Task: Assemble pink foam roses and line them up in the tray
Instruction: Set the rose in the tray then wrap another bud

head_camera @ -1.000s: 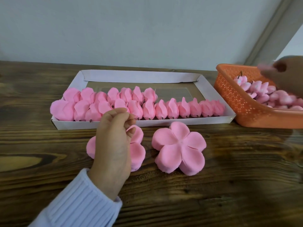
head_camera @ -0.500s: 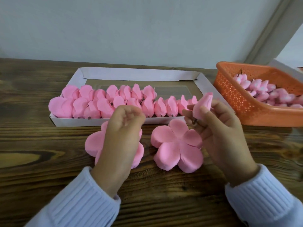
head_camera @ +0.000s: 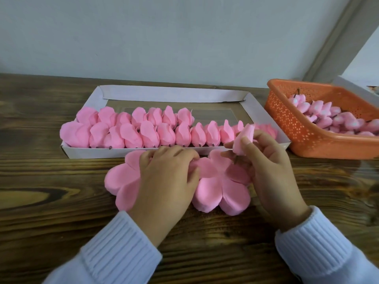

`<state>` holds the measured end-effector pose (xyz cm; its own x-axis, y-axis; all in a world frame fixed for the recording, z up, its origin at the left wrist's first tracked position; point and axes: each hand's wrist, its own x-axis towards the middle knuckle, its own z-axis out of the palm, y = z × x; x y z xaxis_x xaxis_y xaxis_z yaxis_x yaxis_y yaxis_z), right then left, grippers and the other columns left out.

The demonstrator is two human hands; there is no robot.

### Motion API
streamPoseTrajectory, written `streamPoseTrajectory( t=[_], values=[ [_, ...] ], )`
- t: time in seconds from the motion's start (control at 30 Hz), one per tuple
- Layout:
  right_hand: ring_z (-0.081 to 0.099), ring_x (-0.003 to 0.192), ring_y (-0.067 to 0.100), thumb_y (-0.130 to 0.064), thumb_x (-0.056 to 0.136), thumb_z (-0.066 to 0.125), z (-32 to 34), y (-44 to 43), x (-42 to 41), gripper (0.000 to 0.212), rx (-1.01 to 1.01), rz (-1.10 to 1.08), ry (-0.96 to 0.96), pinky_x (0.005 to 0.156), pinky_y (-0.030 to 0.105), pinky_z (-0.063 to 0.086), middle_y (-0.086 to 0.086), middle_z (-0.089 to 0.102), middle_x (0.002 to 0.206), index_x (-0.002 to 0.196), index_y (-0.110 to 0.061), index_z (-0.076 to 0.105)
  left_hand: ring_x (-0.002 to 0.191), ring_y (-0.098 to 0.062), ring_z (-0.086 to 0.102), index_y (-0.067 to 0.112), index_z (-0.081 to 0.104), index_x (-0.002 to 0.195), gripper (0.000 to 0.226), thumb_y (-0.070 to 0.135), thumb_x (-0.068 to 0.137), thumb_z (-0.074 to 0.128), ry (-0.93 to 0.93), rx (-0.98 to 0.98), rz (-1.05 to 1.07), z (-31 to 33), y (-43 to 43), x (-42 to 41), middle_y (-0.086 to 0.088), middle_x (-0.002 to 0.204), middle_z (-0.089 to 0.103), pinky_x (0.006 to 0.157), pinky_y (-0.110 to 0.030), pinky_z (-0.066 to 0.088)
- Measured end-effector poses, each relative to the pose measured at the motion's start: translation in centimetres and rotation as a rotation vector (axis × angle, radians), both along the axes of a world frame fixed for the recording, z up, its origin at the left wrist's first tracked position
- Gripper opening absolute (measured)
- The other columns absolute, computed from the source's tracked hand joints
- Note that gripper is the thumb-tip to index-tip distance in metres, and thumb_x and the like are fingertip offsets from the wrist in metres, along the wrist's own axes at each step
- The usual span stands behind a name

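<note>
Soft pink roses [head_camera: 131,136] lie in rows in the white tray [head_camera: 98,152] on the desk [head_camera: 41,181]. The left hand [head_camera: 166,177] rests on a flat petal flower [head_camera: 121,179] with bent fingers, and I cannot tell if they pinch it. The right hand [head_camera: 270,167] pinches a pink bud [head_camera: 243,140] in its fingers, just above a second flat flower [head_camera: 221,191].

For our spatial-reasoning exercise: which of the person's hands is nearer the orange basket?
Right. The right hand, pinching a rose bud, is just left of the orange basket; the left hand is farther left.

Left grip [head_camera: 166,177] lies palm-down and curled; right grip [head_camera: 270,171] pinches, raised.
</note>
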<state>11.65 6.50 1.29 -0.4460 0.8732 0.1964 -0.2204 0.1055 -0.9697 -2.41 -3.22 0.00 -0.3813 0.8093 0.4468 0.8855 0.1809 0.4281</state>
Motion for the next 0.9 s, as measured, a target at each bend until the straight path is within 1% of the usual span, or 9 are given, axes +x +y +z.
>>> streamPoseTrajectory(
  t=[0.1, 0.2, 0.3, 0.4, 0.5, 0.6, 0.67, 0.77, 0.9],
  values=[
    [0.073, 0.078, 0.022, -0.032, 0.081, 0.061, 0.20, -0.22, -0.15, 0.032, 0.000, 0.000, -0.001, 0.063, 0.027, 0.056, 0.007, 0.074, 0.083, 0.101, -0.008, 0.062, 0.085, -0.021, 0.064, 0.025, 0.070, 0.087, 0.019, 0.018, 0.072, 0.079, 0.018, 0.028, 0.005, 0.25, -0.12, 0.11, 0.010, 0.085, 0.068, 0.081, -0.033, 0.023],
    [0.073, 0.077, 0.020, -0.033, 0.080, 0.059, 0.35, -0.26, -0.11, 0.031, 0.007, 0.002, -0.005, 0.060, 0.025, 0.055, 0.006, 0.074, 0.083, 0.100, -0.009, 0.062, 0.080, -0.020, 0.062, 0.025, 0.065, 0.082, 0.020, 0.018, 0.070, 0.079, 0.024, 0.049, 0.008, 0.48, -0.17, 0.19, 0.011, 0.080, 0.065, 0.079, -0.032, 0.023],
    [0.073, 0.076, 0.020, -0.032, 0.079, 0.059, 0.38, -0.26, -0.14, 0.031, 0.007, -0.005, -0.004, 0.060, 0.025, 0.056, 0.006, 0.074, 0.082, 0.099, -0.009, 0.062, 0.075, -0.018, 0.060, 0.022, 0.060, 0.083, 0.024, 0.016, 0.071, 0.079, -0.027, 0.072, 0.004, 0.58, -0.22, 0.24, 0.012, 0.075, 0.062, 0.078, -0.028, 0.021],
    [0.073, 0.076, 0.020, -0.033, 0.078, 0.060, 0.34, -0.27, -0.17, 0.032, 0.009, -0.005, -0.005, 0.059, 0.025, 0.055, 0.006, 0.074, 0.082, 0.100, -0.009, 0.062, 0.077, -0.019, 0.062, 0.024, 0.065, 0.088, 0.022, 0.014, 0.074, 0.079, -0.019, 0.070, -0.028, 0.57, -0.30, 0.22, 0.012, 0.077, 0.066, 0.079, -0.031, 0.025],
    [0.073, 0.076, 0.020, -0.033, 0.078, 0.060, 0.28, -0.26, -0.13, 0.033, 0.008, -0.002, -0.003, 0.059, 0.025, 0.056, 0.006, 0.074, 0.082, 0.100, -0.008, 0.062, 0.079, -0.021, 0.065, 0.025, 0.070, 0.087, 0.019, 0.012, 0.075, 0.078, 0.020, 0.072, -0.055, 0.57, -0.33, 0.17, 0.010, 0.078, 0.070, 0.081, -0.036, 0.031],
    [0.073, 0.075, 0.019, -0.032, 0.078, 0.060, 0.26, -0.23, -0.11, 0.032, 0.005, -0.005, -0.001, 0.059, 0.025, 0.056, 0.006, 0.074, 0.081, 0.099, -0.008, 0.062, 0.075, -0.022, 0.066, 0.023, 0.071, 0.087, 0.017, 0.012, 0.075, 0.078, 0.019, 0.084, -0.081, 0.51, -0.38, 0.12, 0.007, 0.075, 0.070, 0.080, -0.042, 0.042],
    [0.073, 0.075, 0.019, -0.033, 0.078, 0.060, 0.24, -0.18, -0.07, 0.032, 0.002, -0.005, -0.002, 0.058, 0.025, 0.056, 0.006, 0.074, 0.081, 0.099, -0.008, 0.062, 0.072, -0.022, 0.065, 0.022, 0.070, 0.086, 0.016, 0.011, 0.076, 0.077, 0.011, 0.098, -0.102, 0.49, -0.38, 0.04, 0.007, 0.073, 0.069, 0.079, -0.043, 0.046],
    [0.073, 0.076, 0.020, -0.033, 0.078, 0.060, 0.22, -0.17, -0.04, 0.032, 0.006, -0.006, -0.008, 0.059, 0.027, 0.056, 0.007, 0.074, 0.083, 0.099, -0.008, 0.062, 0.070, -0.021, 0.065, 0.021, 0.071, 0.087, 0.017, 0.009, 0.076, 0.077, 0.014, 0.121, -0.123, 0.47, -0.29, 0.00, 0.007, 0.073, 0.069, 0.078, -0.046, 0.049],
    [0.072, 0.076, 0.020, -0.032, 0.081, 0.063, 0.08, -0.12, -0.02, 0.028, 0.017, -0.021, -0.017, 0.061, 0.029, 0.057, 0.007, 0.074, 0.083, 0.097, -0.010, 0.063, 0.078, -0.021, 0.067, 0.019, 0.072, 0.089, 0.018, 0.006, 0.077, 0.076, -0.021, 0.136, -0.167, 0.41, -0.26, -0.10, 0.006, 0.082, 0.072, 0.077, -0.049, 0.051]
  ],
)
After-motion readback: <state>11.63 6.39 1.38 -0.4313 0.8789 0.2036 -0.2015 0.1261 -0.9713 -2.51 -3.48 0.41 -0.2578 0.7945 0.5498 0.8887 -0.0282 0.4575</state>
